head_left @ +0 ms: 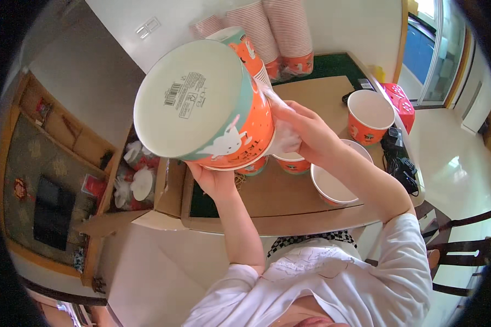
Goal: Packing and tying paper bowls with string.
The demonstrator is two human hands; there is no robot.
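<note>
A large orange-and-teal paper bucket (259, 117) is held up in front of me, tilted so that its white base faces up and left. My left hand (215, 181) grips it from below at the rim, its fingers partly hidden behind the bucket. Clear plastic wrap (285, 137) hangs crumpled at the bucket's right side, and my right hand (305, 126) is closed on it. Below my hands, open paper buckets stand on the table: one (341, 180) under my right forearm, another (370, 115) farther right, and others partly covered by my hands.
Tall nested stacks of orange buckets (289, 32) lean against the back wall. A cardboard sheet (327, 98) covers much of the table. Black cables (402, 171) and a red basket (401, 103) lie at the right edge. An open carton (172, 188) with wrapped items stands left; dark chairs (469, 253) stand right.
</note>
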